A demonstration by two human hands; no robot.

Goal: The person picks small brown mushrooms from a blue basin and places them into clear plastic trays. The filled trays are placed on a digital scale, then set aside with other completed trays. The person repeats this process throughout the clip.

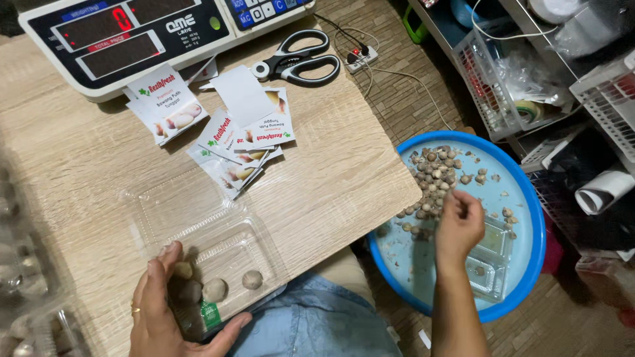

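Two hands are at work over a low wooden table (79, 172). At seven o'clock the left hand (162, 311) lies on the near edge of an open clear plastic box (205, 241), palm down, fingers spread around its near tray and thumb hooked at the near rim; it steadies the box rather than pinching any single piece. Inside the tray sit a few small round bulbs (215, 289), pale brown, one of them just beside the thumb and another near the tray's middle, with a small green label (210, 315) at the near rim. The box's hinged lid lies flat on the table toward eleven o'clock.

At four o'clock the right hand (458, 225) hangs over a round blue basin (529, 218) that stands on the floor beside the table. Its fingers are bunched together at the tips, closed over the heap of small bulbs (433, 178) in the basin's far half; whether a bulb sits between the fingertips cannot be told. A second empty clear box (489, 261) lies in the basin, just beside the wrist.

Toward twelve o'clock on the table lies a loose fan of printed paper labels (225, 142), with black-handled scissors (297, 59) beyond them and a white digital scale (119, 39) at eleven. White wire baskets (489, 86) stand at two o'clock.
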